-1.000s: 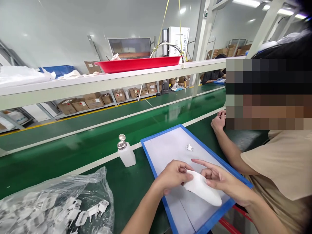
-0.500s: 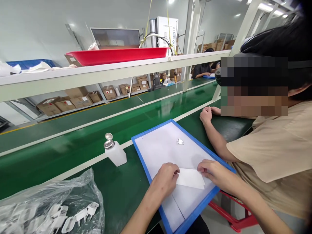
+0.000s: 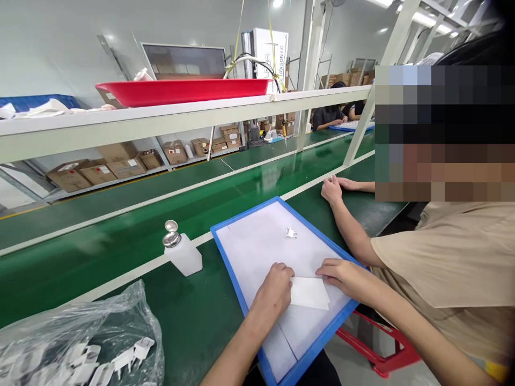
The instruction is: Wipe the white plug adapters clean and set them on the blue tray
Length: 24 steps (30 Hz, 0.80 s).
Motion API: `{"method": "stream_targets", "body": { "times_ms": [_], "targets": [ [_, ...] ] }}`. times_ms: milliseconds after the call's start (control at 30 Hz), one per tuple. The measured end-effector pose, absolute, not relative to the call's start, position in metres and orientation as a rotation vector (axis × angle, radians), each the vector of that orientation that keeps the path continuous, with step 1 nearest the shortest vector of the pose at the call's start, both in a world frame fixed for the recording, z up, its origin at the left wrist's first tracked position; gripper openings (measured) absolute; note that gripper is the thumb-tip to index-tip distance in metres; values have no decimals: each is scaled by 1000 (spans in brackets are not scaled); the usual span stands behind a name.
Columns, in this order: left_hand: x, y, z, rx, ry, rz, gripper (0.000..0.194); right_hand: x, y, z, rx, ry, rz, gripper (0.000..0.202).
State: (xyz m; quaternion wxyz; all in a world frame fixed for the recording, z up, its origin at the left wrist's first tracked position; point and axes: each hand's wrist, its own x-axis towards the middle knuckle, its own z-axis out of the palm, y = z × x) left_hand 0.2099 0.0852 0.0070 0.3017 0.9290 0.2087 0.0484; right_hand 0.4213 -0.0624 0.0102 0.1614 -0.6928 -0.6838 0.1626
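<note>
A folded white sheet [image 3: 309, 294], paper or thin cloth, lies on the blue-rimmed tray [image 3: 225, 257] in front of me. My left hand [image 3: 276, 289] is closed on the sheet's left edge, fingers curled. At its upper right corner, my right hand [image 3: 341, 276] pinches the edge between thumb and fingers. A small white plug-like part with pins [image 3: 291, 233] rests on the tray's white lining, beyond both hands.
A white pump bottle [image 3: 183, 254] with a raised metal lid stands left of the tray. Nearer me is a clear bag [image 3: 132, 311] of white plastic parts. A co-worker's hands [image 3: 332, 188] rest at the right. A red tray [image 3: 185, 91] sits on the shelf above.
My right hand's fingers have stretched out a little along the sheet's upper edge. My left hand stays at its left edge. The view has shifted slightly to the right.
</note>
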Motion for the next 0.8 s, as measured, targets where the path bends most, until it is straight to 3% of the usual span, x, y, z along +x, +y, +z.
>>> {"method": "stream_targets", "body": {
  "times_ms": [800],
  "targets": [
    [196, 90, 6, 2366, 629, 220, 35, 427, -69, -2, -1850, -1829, 495, 28]
  ]
}}
